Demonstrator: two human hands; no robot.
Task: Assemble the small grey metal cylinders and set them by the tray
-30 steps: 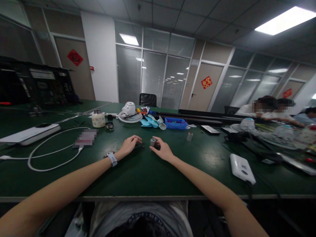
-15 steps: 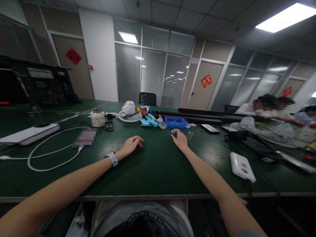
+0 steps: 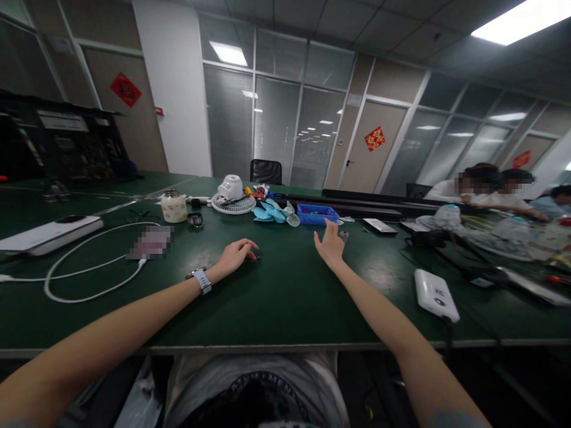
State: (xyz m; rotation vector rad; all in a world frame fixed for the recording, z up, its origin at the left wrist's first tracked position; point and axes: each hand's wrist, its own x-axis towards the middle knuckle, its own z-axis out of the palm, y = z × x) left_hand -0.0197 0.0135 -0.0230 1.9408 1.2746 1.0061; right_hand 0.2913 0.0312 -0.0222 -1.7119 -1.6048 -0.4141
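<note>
My left hand (image 3: 236,255), wrist wearing a watch (image 3: 203,280), rests on the green table with its fingers curled together. A tiny dark bit shows at its fingertips, too small to name. Further right, my right hand (image 3: 331,245) reaches over the table with thumb and fingers apart, and nothing shows in its grip. Just beyond its fingers is a small silvery cylinder (image 3: 344,235), partly hidden by the hand. A blue tray (image 3: 319,219) with small parts in it lies ahead of my right hand. Left of the tray sit light-blue fan blades (image 3: 273,212).
A white fan head with grille (image 3: 234,203) and a patterned jar (image 3: 173,208) stand at the back. To the left lie a white cable (image 3: 84,299) and a phone-like device (image 3: 151,242). A white power bank (image 3: 436,295) lies right. Other people sit far right.
My right hand has let go of a small silvery cylinder, and its fingers have spread; that cylinder is now out of sight. My left hand keeps its pose. The camera view has shifted slightly.
</note>
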